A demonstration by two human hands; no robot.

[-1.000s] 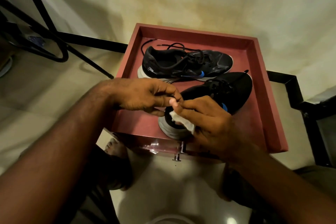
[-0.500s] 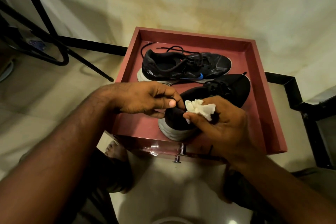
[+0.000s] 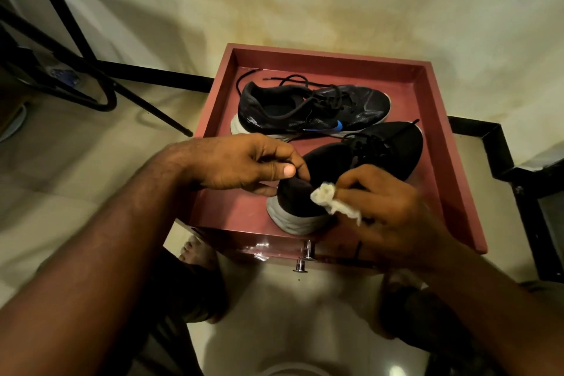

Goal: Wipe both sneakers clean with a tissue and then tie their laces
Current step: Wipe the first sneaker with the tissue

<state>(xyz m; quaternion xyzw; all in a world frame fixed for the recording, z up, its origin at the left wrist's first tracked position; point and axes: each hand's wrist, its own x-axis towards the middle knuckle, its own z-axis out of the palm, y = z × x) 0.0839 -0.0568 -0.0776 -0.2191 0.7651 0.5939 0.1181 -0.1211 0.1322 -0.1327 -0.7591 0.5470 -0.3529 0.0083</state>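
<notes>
Your left hand (image 3: 244, 162) sits at the centre of the frame, fingers curled and pinching the heel collar of the near sneaker (image 3: 351, 177), which lies on the red tray-top table (image 3: 442, 162) with its heel toward the lower edge. Your right hand (image 3: 393, 214), right of centre, clutches a crumpled white tissue (image 3: 329, 201) against that sneaker's heel side. The far sneaker (image 3: 311, 110) lies just beyond, in the upper middle of the tray, its black laces (image 3: 274, 82) loose and trailing toward the tray's upper-left corner.
</notes>
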